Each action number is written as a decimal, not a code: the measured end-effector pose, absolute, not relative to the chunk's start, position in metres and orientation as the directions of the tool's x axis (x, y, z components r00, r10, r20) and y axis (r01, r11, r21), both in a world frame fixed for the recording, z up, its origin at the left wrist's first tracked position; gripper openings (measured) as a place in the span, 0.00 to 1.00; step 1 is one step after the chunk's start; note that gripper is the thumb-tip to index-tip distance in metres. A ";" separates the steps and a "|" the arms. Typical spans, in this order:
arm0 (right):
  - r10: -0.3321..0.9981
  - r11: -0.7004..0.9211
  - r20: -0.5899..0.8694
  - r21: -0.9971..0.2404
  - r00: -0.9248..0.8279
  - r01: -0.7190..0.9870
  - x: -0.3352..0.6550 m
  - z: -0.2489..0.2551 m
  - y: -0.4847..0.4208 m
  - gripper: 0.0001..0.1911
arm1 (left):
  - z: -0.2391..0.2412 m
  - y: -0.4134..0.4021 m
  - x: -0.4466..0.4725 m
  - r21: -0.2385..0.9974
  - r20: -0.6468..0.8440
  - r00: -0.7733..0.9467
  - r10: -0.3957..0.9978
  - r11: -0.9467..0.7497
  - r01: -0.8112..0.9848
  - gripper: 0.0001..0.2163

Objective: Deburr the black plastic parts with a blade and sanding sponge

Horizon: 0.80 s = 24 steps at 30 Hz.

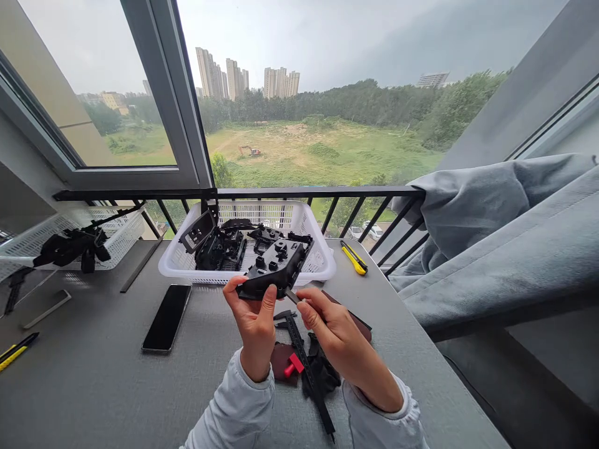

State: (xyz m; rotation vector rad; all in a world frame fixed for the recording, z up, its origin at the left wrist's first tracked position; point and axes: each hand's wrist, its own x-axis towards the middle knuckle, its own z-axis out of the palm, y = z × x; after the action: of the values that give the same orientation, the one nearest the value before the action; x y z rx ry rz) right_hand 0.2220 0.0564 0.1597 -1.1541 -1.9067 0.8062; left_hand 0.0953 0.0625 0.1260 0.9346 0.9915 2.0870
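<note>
My left hand (253, 321) grips a black moulded plastic part (276, 265) by its lower left edge, holding it up over the grey table. My right hand (334, 333) is closed in a pinch on a small thin tool (293, 297) whose tip touches the part's underside. Below my hands lie a black caliper-like bar with a red piece (302, 362), dark scraps and a dark red pad. Behind the part stands a white basket (318, 265) holding several black plastic parts.
A black phone (167, 317) lies left of my hands. A yellow utility knife (354, 257) sits right of the basket. A black railing (304, 193) borders the table's far side, a grey curtain (491, 243) hangs on the right, and the window mirrors the scene at left.
</note>
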 end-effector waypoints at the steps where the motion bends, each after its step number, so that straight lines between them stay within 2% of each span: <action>1: 0.908 0.395 0.268 -0.806 -0.323 0.441 0.223 0.161 0.056 0.13 | 0.126 0.063 0.095 0.822 0.331 -0.542 0.772 -0.518 -0.236 0.19; 10: 0.910 0.398 0.297 -0.824 -0.290 0.404 0.223 0.163 0.055 0.13 | 0.125 0.063 0.092 0.808 0.376 -0.519 0.768 -0.546 -0.221 0.20; 14: 0.936 0.344 0.303 -0.898 -0.181 0.274 0.222 0.158 0.056 0.14 | 0.123 0.064 0.092 0.822 0.337 -0.491 0.803 -0.505 -0.262 0.17; 17: 0.968 0.248 0.240 -0.962 -0.076 0.118 0.222 0.156 0.056 0.18 | 0.124 0.066 0.091 0.828 0.289 -0.470 0.834 -0.464 -0.314 0.12; 20: 0.982 0.187 0.187 -0.982 -0.032 0.015 0.221 0.155 0.057 0.22 | 0.126 0.066 0.090 0.826 0.241 -0.434 0.868 -0.418 -0.377 0.17; 24: 0.987 0.153 0.154 -0.988 -0.037 -0.031 0.221 0.154 0.058 0.22 | 0.127 0.064 0.091 0.825 0.237 -0.360 0.902 -0.383 -0.416 0.23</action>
State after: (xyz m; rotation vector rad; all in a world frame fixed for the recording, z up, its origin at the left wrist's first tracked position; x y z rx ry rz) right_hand 0.2206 0.0580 0.1545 -1.0558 -1.2862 1.1366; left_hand 0.0911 0.0645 0.1272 0.8870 0.8467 1.8662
